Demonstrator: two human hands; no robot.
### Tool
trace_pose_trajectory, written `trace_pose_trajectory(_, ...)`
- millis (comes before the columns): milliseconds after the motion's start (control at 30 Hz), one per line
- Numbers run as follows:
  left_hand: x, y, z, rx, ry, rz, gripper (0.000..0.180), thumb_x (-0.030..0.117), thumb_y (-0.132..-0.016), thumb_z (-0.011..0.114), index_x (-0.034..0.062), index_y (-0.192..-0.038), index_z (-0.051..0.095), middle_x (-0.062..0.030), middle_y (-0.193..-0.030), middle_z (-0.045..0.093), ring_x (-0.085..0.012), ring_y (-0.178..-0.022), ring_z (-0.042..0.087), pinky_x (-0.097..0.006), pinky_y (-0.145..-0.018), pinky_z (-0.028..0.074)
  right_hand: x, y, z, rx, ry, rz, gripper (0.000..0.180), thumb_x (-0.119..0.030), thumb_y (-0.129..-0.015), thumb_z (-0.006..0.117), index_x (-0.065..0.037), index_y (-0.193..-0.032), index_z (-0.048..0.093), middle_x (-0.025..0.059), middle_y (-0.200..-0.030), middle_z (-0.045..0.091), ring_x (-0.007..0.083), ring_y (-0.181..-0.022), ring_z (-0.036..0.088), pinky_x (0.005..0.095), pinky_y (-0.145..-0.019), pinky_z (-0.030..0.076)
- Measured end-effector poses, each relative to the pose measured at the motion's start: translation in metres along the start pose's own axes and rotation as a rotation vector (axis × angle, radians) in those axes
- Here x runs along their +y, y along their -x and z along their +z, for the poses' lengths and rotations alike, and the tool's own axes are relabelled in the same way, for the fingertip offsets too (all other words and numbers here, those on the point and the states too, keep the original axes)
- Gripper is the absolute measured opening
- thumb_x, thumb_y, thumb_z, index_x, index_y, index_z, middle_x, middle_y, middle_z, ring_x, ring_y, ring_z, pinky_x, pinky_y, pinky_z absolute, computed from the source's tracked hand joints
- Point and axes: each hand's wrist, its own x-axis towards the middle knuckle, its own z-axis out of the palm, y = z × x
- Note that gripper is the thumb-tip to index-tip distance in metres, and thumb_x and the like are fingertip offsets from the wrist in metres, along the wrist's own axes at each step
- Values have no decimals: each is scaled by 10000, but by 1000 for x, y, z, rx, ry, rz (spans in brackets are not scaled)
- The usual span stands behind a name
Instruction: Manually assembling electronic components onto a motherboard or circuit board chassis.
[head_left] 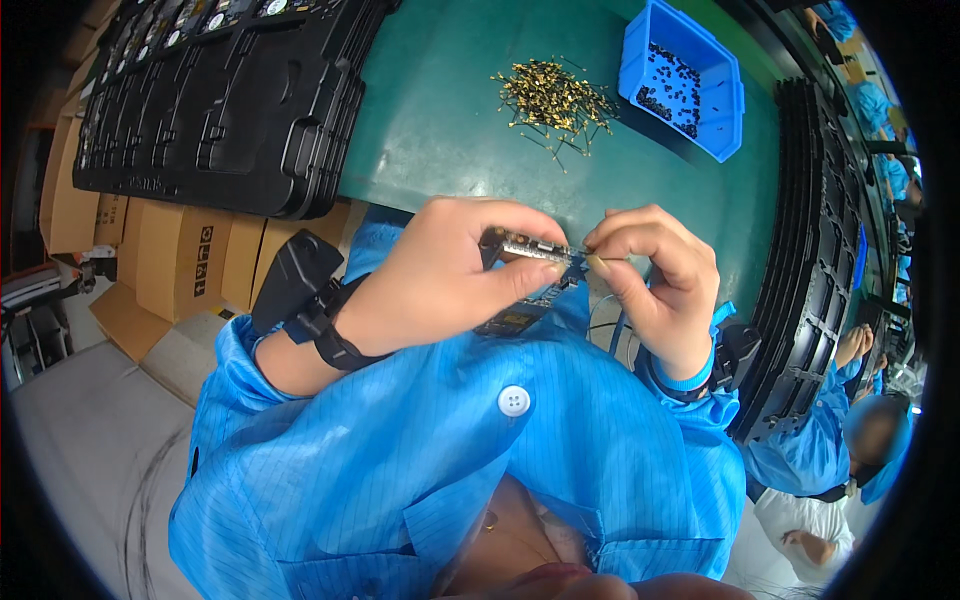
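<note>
Close before our blue coat (420, 430), we clasp a small circuit board (530, 246) in our left hand (440, 270), thumb below. Our right hand (665, 275) brings thumb and finger to the board's end – whether they grip anything, we cannot tell. Beyond, on our green bench (430, 130), lie gold-and-black pieces (555, 95) – heaped left of a blue bin (715, 95).

We hold a circuit board (535, 246) in our left hand (445, 270), while our right hand (660, 272) pinches at its end. Before us, on the green table (430, 120), lie a heap of gold-and-black pieces (555, 95) and a blue bin (718, 142) with small black parts (673, 85). Black trays (240, 120) stand to our left.
</note>
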Motion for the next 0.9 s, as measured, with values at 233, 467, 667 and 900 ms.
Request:
trace_pose_trajectory(233,-4,-18,-11,-161,144,-184,270,163,-806,628,-33,-986,581,-57,-875,618,-92,-802,571,-225,-705,464,7,-9,4,21,-18,-8,108,41,-679,634,-22,-753,586,86,-800,607,211,-717,588,290,-633,461)
trace_pose_trajectory(467,-4,-20,-11,-193,96,-158,267,179,-820,606,-27,-985,569,-48,-882,600,-76,-787,550,-216,-692,454,6,-16,-5,-82,44,-41,127,43,-685,627,-23,-781,576,85,-830,599,227,-748,586,296,-643,463)
trace_pose_trajectory(667,0,-20,-10,-206,91,-196,239,160,-820,589,-23,-973,569,-36,-873,587,-60,-775,533,-205,-673,444,6,-16,-6,-115,33,-21,130,39,-683,627,-25,-783,573,84,-827,592,229,-751,585,298,-642,464)
trace_pose_trajectory(900,-3,-19,-9,-190,92,-180,246,159,-818,591,-25,-978,564,-29,-867,583,-54,-771,526,-202,-673,439,5,-17,-7,-131,75,-45,136,34,-684,629,-30,-785,564,82,-824,589,232,-746,584,300,-635,465)
